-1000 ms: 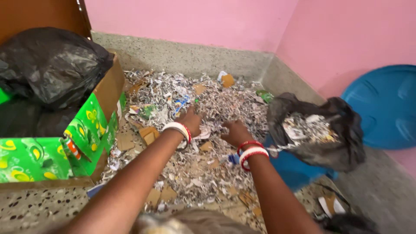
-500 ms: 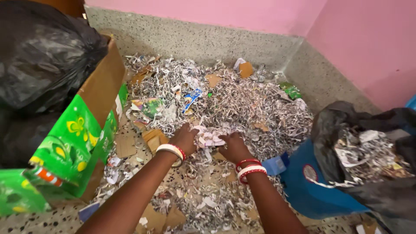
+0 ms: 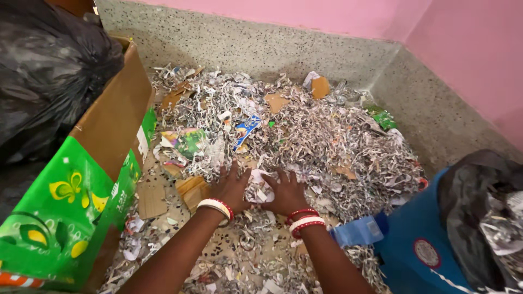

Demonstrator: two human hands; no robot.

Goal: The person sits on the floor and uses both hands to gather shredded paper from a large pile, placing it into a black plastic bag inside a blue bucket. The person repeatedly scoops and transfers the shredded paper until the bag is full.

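Left hand [image 3: 231,188] and right hand [image 3: 286,193] lay side by side at lower centre of frame, palms down, fingers spread wide, pressed on clump of shredded paper [image 3: 260,188] between them (nothing clasped in either grip). Clump sat at near edge of large shred pile [image 3: 305,130] covering speckled floor [image 3: 229,46]. Green-printed cardboard box [image 3: 81,185] stood at left; blue bin [image 3: 417,245] with black bag [image 3: 485,212] at lower right.
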